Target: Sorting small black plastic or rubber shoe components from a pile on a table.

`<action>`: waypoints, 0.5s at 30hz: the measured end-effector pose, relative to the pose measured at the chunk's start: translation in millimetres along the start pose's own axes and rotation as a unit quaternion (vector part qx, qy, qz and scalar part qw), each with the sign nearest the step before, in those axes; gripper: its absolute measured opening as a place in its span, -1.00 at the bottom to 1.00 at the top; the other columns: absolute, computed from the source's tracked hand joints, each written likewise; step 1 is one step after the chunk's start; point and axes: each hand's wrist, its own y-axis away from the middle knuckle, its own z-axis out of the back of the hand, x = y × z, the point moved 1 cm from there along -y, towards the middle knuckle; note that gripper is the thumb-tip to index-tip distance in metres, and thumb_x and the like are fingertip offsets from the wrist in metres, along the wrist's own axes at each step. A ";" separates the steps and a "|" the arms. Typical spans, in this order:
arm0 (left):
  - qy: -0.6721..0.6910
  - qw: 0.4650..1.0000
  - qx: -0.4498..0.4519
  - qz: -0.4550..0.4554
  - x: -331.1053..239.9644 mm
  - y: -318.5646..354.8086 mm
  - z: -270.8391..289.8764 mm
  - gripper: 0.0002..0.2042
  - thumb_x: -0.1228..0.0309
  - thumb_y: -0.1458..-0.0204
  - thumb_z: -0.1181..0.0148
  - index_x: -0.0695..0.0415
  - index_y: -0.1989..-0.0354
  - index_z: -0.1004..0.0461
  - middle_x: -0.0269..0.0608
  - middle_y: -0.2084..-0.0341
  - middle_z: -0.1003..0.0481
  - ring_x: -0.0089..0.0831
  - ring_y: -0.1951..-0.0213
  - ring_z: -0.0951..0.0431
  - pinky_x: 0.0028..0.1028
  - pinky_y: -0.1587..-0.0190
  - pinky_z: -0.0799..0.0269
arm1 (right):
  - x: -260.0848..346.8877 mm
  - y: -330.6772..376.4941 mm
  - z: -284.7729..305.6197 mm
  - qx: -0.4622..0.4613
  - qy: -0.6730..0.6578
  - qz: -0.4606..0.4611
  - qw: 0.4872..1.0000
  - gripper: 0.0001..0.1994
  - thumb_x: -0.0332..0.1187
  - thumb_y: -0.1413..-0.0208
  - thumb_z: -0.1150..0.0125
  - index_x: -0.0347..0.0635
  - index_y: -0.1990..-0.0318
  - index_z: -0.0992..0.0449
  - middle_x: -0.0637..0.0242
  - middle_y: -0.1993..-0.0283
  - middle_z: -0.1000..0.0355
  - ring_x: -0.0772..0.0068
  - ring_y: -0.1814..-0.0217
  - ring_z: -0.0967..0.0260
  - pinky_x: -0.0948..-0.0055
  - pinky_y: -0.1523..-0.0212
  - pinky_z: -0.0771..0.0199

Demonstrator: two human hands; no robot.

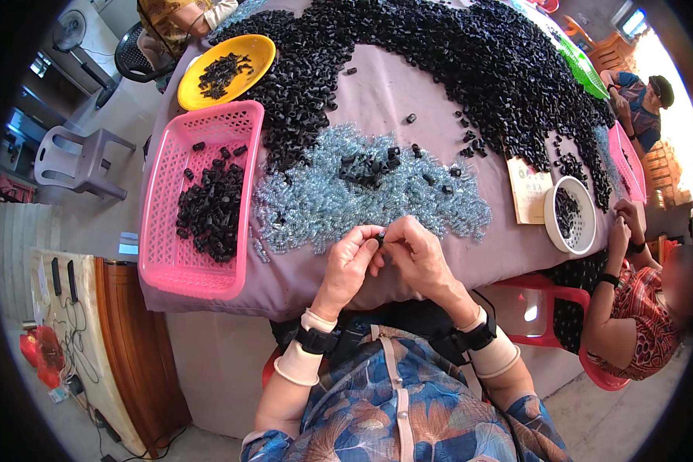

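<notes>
Close to the table's near edge, both hands meet with fingers pinched together. My left hand (pixel 348 266) grips a small black plastic cap (pixel 379 239) between thumb and fingertips. My right hand (pixel 420 260) is closed against the same spot; whatever its fingertips hold is hidden. Just beyond them spreads a heap of small clear bluish plastic pieces (pixel 300 208), with several black caps (pixel 368 169) lying on top. To the left, a pink lattice basket (pixel 153 223) contains a pile of black caps (pixel 212 215). A huge mound of black caps (pixel 446 69) covers the far table.
A yellow plate (pixel 263 52) of small dark pieces is at the far left. Toward the right lie a booklet (pixel 528 192) and a white basket (pixel 586 225) with dark pieces. A person (pixel 631 316) sits at right, others farther off. The table (pixel 385 85) has a mauve cloth.
</notes>
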 end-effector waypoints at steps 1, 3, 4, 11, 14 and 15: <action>-0.009 1.000 0.000 -0.003 -0.8 0.1 -0.9 -0.81 0.46 -0.18 0.06 0.25 0.09 -0.36 -0.37 0.53 -0.42 -0.69 0.53 -0.35 -0.69 0.45 -0.29 | -1.6 0.9 -0.7 0.000 0.001 0.000 1.000 -0.87 -0.65 0.06 -0.05 -0.29 0.34 -0.31 0.17 0.42 -0.32 0.15 0.39 -0.37 0.36 0.39 -0.38; -0.008 1.000 -0.002 -0.006 0.4 -0.2 -2.3 -0.81 0.46 -0.18 0.06 0.24 0.09 -0.36 -0.37 0.54 -0.42 -0.70 0.54 -0.35 -0.70 0.46 -0.28 | -5.9 3.2 -2.1 -0.011 -0.028 0.013 0.999 -0.89 -0.65 0.02 -0.05 -0.28 0.34 -0.30 0.23 0.42 -0.32 0.31 0.44 -0.38 0.44 0.42 -0.37; -0.006 1.000 -0.004 -0.010 0.8 -0.4 -2.8 -0.82 0.47 -0.18 0.06 0.24 0.10 -0.36 -0.38 0.54 -0.42 -0.70 0.54 -0.35 -0.70 0.46 -0.27 | -3.6 5.1 -2.7 -0.012 -0.028 0.013 0.999 -0.89 -0.65 0.02 -0.05 -0.28 0.34 -0.30 0.23 0.42 -0.32 0.31 0.44 -0.38 0.44 0.42 -0.37; -0.011 1.000 0.001 -0.020 0.7 0.1 -2.4 -0.82 0.48 -0.17 0.06 0.24 0.10 -0.37 -0.37 0.54 -0.42 -0.70 0.54 -0.35 -0.70 0.45 -0.29 | 5.2 7.8 -6.2 -0.021 -0.130 -0.111 0.985 -0.93 -0.63 -0.07 -0.03 -0.29 0.34 -0.30 0.31 0.48 -0.35 0.61 0.47 -0.36 0.60 0.45 -0.36; -0.007 1.000 -0.003 -0.014 0.8 0.3 -3.3 -0.82 0.48 -0.17 0.07 0.24 0.10 -0.38 -0.38 0.55 -0.42 -0.70 0.54 -0.35 -0.69 0.46 -0.29 | 3.0 9.0 -9.5 -0.038 -0.130 -0.115 0.984 -0.92 -0.64 -0.06 -0.03 -0.29 0.34 -0.30 0.31 0.49 -0.35 0.59 0.47 -0.37 0.58 0.45 -0.37; -0.021 1.000 -0.008 -0.015 0.8 0.3 -3.7 -0.82 0.48 -0.17 0.07 0.24 0.11 -0.38 -0.38 0.56 -0.42 -0.70 0.55 -0.35 -0.70 0.46 -0.29 | 1.0 9.7 -10.4 -0.050 -0.129 -0.102 0.985 -0.92 -0.64 -0.05 -0.03 -0.29 0.34 -0.30 0.31 0.49 -0.35 0.59 0.48 -0.37 0.58 0.45 -0.37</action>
